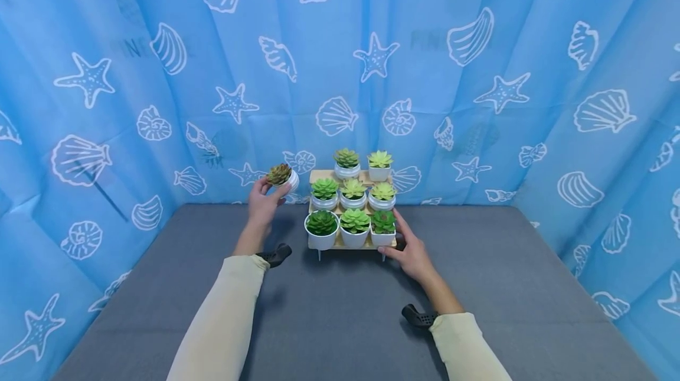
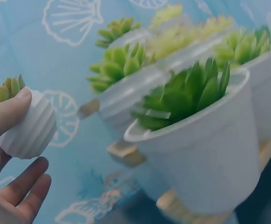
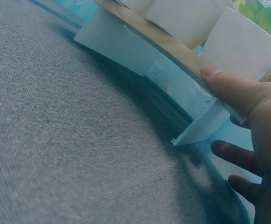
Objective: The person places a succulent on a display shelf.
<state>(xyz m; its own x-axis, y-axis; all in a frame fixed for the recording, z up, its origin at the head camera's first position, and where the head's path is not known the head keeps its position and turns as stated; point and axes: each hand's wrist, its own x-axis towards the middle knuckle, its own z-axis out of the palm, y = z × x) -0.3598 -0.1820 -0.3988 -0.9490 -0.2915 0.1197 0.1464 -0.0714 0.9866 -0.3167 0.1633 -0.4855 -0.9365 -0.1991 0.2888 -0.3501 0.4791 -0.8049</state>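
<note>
Left of the tiered plant stand [image 1: 322, 174], my left hand [image 1: 261, 207] holds a small potted succulent [image 1: 287, 180] up in the air. Its plant is brownish green and its white pot [image 2: 35, 126] has slanting ribs; thumb and fingers grip it, and the pot leans. My right hand [image 1: 414, 257] grips the lower right corner of the stand, the thumb [image 3: 226, 88] lying on the edge of the wooden board [image 3: 173, 49]. Beside that hand sits a dark green succulent with a reddish middle [image 1: 383, 222] in a white pot.
Three wooden tiers carry several more succulents in white pots, among them a dark green one [image 1: 321, 224] at front left. The stand's pale legs [image 3: 196, 126] reach down to the grey cloth [image 1: 340, 322]. A blue shell-print curtain [image 1: 297, 74] hangs behind.
</note>
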